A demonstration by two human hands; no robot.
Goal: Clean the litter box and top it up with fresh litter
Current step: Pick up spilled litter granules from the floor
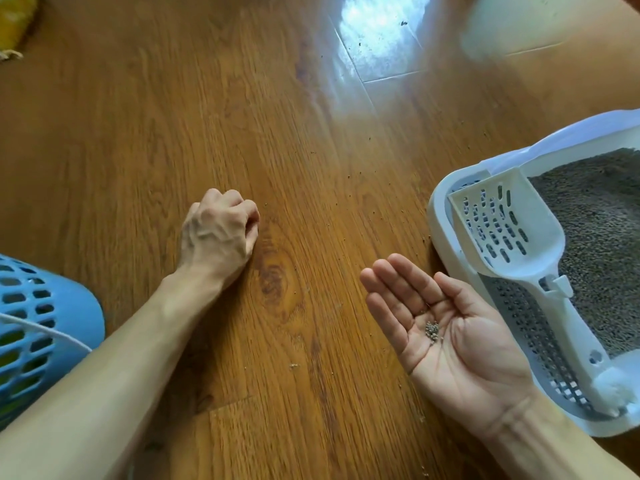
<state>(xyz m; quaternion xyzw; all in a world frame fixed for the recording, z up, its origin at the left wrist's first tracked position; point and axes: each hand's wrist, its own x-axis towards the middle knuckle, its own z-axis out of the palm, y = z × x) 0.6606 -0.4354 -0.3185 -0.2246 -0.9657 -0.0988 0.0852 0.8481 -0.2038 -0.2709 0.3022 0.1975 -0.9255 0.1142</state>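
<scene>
While your right hand (446, 327) lies palm up just in front of the litter box (437, 209), its fingers (391, 289) spread flat and gripping nothing, a small pinch of grey litter grains (432, 328) sits loose in the hollow of the palm. Those grains look light, dry and free-rolling, so I judge they will spill at any tilt; cup the palm rather than pinch them, and tip them over the box rim.

Left of the litter box, across the floor (242, 116), your left hand (220, 230) rests knuckles up with its fingers curled tightly under. Whether they have closed on stray grains you cannot tell from here. More specks lie scattered on the floor between that hand and the box.

Resting across the near corner of the litter box is the white slotted scoop (509, 230), blade up. It looks like stiff, light plastic; take it by the long handle. Behind it the box holds a bed of grey litter (595, 216), probably heavy enough that you should grip both rims to move it.

Far to the left of the box, a blue slotted basket (38, 313) stands.
</scene>
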